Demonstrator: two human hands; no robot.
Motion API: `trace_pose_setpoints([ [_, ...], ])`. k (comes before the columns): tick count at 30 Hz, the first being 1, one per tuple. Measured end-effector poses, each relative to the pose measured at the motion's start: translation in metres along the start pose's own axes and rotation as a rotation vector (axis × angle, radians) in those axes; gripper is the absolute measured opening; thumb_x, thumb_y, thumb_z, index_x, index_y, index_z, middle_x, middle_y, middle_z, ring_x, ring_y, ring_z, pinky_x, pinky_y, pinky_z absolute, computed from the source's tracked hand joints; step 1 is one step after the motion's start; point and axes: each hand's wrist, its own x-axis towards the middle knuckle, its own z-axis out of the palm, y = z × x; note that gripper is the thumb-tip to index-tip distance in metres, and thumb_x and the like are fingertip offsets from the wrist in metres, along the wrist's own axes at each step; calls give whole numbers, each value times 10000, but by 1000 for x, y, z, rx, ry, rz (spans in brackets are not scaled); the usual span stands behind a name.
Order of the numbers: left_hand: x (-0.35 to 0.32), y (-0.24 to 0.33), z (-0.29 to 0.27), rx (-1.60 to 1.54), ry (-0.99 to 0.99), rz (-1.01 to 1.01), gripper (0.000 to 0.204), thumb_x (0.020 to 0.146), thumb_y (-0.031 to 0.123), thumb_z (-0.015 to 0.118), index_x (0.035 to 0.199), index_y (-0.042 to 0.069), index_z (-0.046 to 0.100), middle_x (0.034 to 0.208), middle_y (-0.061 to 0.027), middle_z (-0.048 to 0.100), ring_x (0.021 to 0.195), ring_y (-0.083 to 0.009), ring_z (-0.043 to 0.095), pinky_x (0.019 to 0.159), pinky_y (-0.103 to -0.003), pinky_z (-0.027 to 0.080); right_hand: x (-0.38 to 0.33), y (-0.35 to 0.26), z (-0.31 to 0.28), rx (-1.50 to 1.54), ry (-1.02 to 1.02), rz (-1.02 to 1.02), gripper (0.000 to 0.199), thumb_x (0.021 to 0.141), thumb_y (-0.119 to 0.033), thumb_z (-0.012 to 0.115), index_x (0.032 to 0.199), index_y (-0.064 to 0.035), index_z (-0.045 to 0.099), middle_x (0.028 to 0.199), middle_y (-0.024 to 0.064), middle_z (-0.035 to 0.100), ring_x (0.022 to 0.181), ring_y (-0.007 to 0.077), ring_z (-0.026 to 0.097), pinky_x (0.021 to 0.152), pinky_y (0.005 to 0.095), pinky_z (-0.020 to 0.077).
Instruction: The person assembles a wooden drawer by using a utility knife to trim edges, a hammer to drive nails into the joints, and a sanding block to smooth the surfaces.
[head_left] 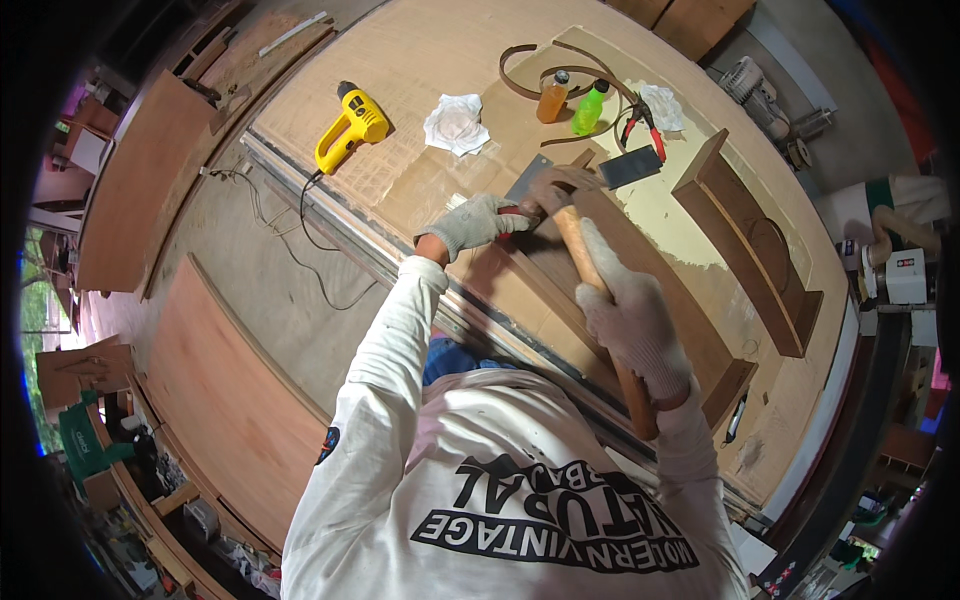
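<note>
My left hand [468,225], in a pale knit glove, is closed round a small red-handled tool [516,219]; its working end is hidden. In my gloved right hand [636,318] is a hammer [580,252] with a wooden handle. The hammer's head is smeared by motion and sits just beside the red tool. Both hands are over a long brown wooden piece [668,285] lying on the table. A flat dark grey plate [527,178] lies beyond my left hand.
The wide table [300,95] carries a yellow heat gun [352,128], crumpled white paper [456,125], orange [552,98] and green [590,108] bottles, curled brown strips [517,82], red-handled pliers [640,122], a dark block [632,168] and another brown wooden piece [745,230]. A cord [305,222] hangs left.
</note>
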Motion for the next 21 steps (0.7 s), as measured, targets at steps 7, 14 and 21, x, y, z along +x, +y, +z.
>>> trace_pose_setpoints([
  [7, -8, 12, 0, -29, 2, 76, 381, 957, 348, 759, 1201, 56, 764, 950, -116, 783, 807, -158, 697, 795, -330, 554, 32, -12, 7, -161, 77, -322, 614, 904, -65, 610, 1502, 15, 497, 873, 341, 638, 760, 494, 661, 679, 470, 558],
  [14, 0, -14, 3, -55, 20, 142, 339, 981, 390, 724, 1207, 145, 785, 986, -92, 775, 857, -137, 663, 842, -321, 539, 35, -31, 7, -146, 15, -212, 609, 916, -72, 607, 1505, 21, 486, 877, 336, 647, 838, 488, 687, 719, 485, 557],
  [21, -4, -16, -8, -37, 19, 176, 383, 971, 432, 724, 1178, 116, 788, 950, -96, 769, 831, -158, 679, 812, -331, 545, 41, -45, 5, -175, -15, -218, 605, 947, -70, 563, 1529, 39, 435, 756, 267, 647, 717, 445, 668, 665, 517, 532],
])
